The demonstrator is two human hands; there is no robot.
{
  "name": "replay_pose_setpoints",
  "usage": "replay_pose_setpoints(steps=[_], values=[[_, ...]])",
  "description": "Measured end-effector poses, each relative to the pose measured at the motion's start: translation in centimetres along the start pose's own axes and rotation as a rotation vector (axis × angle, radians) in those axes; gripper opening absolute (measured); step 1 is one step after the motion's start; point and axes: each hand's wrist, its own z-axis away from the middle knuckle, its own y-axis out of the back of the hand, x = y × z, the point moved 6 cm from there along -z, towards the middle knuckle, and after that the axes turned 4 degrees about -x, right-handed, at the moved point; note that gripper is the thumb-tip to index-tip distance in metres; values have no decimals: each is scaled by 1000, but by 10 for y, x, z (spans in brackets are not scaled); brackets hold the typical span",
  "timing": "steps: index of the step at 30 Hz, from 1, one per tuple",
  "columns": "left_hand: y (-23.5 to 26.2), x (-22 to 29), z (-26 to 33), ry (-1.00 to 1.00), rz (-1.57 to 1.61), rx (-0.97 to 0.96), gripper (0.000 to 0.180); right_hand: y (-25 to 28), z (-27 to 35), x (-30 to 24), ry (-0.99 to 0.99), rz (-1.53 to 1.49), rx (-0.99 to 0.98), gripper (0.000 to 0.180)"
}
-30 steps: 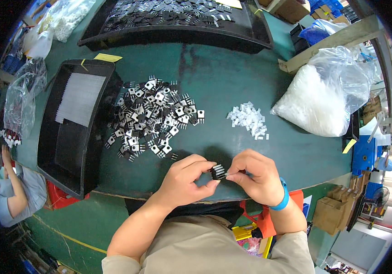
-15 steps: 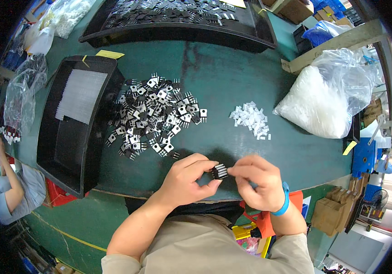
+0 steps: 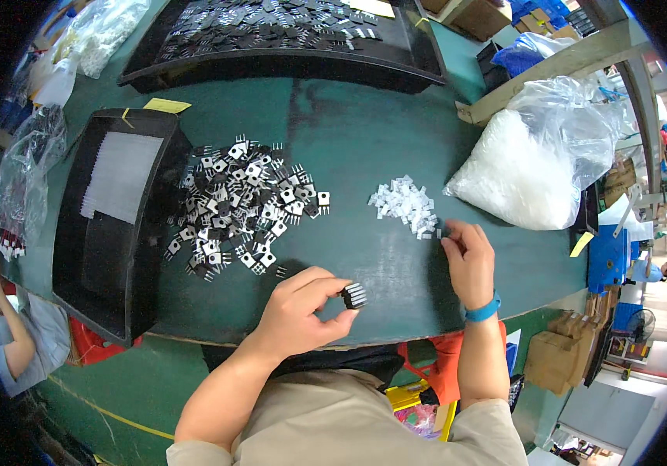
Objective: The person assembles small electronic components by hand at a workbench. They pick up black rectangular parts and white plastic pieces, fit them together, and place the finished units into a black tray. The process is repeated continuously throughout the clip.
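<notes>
- Head view: the left hand [image 3: 298, 312] pinches a small black stack of flat components with a row of pale strips [image 3: 355, 295] between thumb and forefinger, above the near edge of the dark green tabletop [image 3: 384, 268].
- The right hand [image 3: 473, 268], a blue band [image 3: 483, 308] on its wrist, has thumb and forefinger bent close together beside the nearest of the loose, small white rectangular pieces [image 3: 402, 202]; I cannot tell whether they grip one.
- Left of those pieces lies a heap of black-and-silver three-legged components [image 3: 232, 206].
- Farther left sits a deep black plastic bin [image 3: 108, 268].
- Right of the white pieces rests a clear plastic bag of white material [image 3: 512, 171].
</notes>
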Motion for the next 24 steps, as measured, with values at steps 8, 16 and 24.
replay_pose_setpoints(steps=[8, 16, 24], values=[[1, 0, 1, 1, 13, 8, 36, -2, 1, 9, -92, -143, -146, 8], [2, 0, 1, 39, -2, -25, 35, -23, 41, -82, 162, -829, -350, 9], [4, 0, 0, 27, 20, -10, 37, -49, 52, -89, 201, -842, -411, 14]])
